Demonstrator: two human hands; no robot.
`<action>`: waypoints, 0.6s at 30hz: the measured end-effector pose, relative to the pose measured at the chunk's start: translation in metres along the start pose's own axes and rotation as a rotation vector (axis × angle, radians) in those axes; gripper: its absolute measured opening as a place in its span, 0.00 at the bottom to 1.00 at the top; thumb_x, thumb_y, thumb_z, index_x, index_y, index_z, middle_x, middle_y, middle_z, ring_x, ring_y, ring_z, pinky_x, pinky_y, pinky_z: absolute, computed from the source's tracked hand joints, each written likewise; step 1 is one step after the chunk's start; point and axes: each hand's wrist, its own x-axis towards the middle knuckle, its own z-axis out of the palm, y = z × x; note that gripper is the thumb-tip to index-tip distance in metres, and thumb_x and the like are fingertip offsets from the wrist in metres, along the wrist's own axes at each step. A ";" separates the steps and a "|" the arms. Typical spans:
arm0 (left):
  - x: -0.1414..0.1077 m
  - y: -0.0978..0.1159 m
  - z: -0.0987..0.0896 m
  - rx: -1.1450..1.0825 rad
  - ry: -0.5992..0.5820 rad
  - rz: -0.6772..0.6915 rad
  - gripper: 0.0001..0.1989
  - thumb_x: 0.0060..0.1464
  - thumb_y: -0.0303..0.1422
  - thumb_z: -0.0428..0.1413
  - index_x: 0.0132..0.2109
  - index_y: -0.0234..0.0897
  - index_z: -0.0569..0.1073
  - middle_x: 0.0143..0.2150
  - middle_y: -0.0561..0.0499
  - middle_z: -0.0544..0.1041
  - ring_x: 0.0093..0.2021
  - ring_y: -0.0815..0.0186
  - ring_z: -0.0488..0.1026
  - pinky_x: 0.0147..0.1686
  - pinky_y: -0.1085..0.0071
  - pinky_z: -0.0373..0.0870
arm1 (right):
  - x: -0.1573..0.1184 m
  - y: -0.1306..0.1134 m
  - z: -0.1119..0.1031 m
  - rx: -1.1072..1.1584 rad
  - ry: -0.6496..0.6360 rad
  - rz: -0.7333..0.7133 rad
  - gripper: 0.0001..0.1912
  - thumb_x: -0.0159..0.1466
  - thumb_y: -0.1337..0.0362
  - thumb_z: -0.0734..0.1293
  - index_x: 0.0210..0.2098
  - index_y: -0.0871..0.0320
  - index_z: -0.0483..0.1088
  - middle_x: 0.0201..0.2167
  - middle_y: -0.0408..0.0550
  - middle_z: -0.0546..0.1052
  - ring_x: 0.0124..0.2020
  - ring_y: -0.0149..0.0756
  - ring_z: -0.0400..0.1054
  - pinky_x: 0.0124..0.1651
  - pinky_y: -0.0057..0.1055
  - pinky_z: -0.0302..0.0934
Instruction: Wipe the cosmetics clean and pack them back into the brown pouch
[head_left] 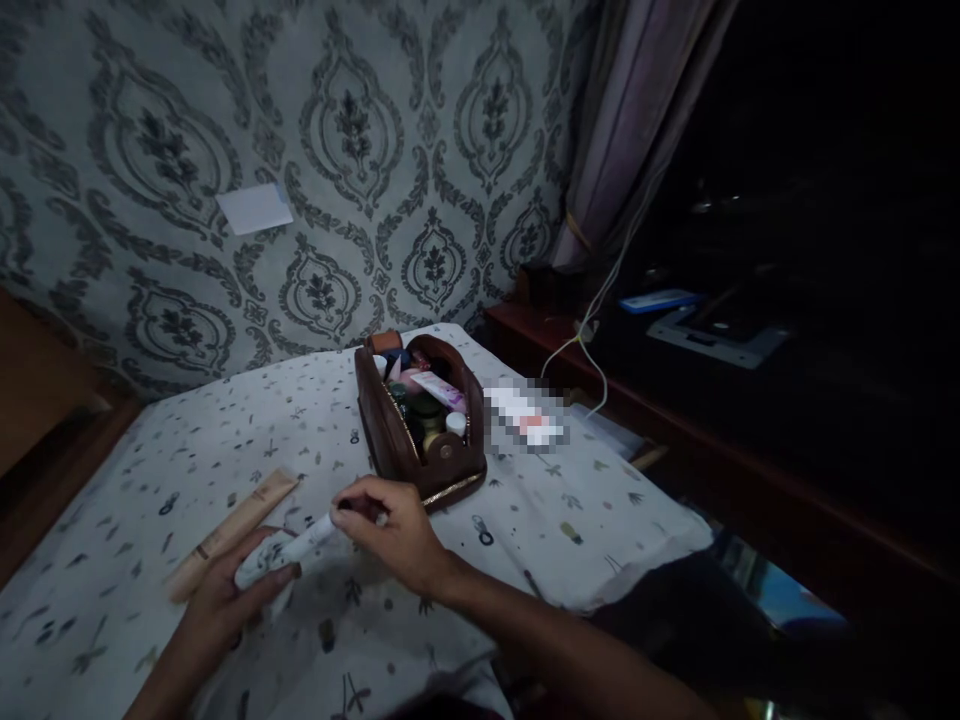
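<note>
My left hand [244, 590] is wrapped round the lower part of a white tube [289, 548] with dark markings, low and left of centre. The fingers of my right hand [390, 520] pinch the tube's dark upper end. Behind my left hand a tan tube [232, 530] lies on the patterned white cloth [300, 430]. Just beyond my right hand stands an open brown zipped bag [390, 450], filled with several small jars, bottles and a white-and-purple tube [440, 389].
A pixelated white item [529, 415] lies right of the bag. Patterned wallpaper with a white card [255, 208] rises behind. White cables [600, 300] hang beside the curtain. At the right are a dark red ledge [540, 335] and a blue item [660, 300].
</note>
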 end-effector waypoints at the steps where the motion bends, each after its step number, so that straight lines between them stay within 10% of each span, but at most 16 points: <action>1: -0.002 -0.002 0.007 -0.072 0.015 -0.053 0.23 0.39 0.49 0.68 0.37 0.36 0.79 0.25 0.52 0.77 0.22 0.66 0.70 0.20 0.76 0.66 | -0.002 -0.001 -0.001 0.055 -0.001 0.027 0.14 0.56 0.55 0.73 0.35 0.59 0.77 0.24 0.40 0.71 0.26 0.29 0.63 0.31 0.26 0.58; 8: -0.007 -0.009 0.058 -0.524 0.092 -0.261 0.39 0.30 0.46 0.73 0.51 0.34 0.76 0.28 0.50 0.79 0.25 0.63 0.73 0.22 0.73 0.69 | -0.019 -0.004 -0.005 0.019 -0.070 0.022 0.17 0.58 0.51 0.73 0.25 0.59 0.72 0.27 0.40 0.67 0.28 0.28 0.62 0.32 0.26 0.58; 18: 0.010 0.022 0.068 0.022 -0.313 0.117 0.17 0.54 0.49 0.59 0.36 0.38 0.79 0.34 0.48 0.81 0.40 0.57 0.78 0.42 0.69 0.76 | -0.019 -0.040 -0.067 0.160 0.032 0.066 0.15 0.69 0.49 0.62 0.43 0.54 0.65 0.36 0.46 0.76 0.36 0.34 0.73 0.42 0.31 0.68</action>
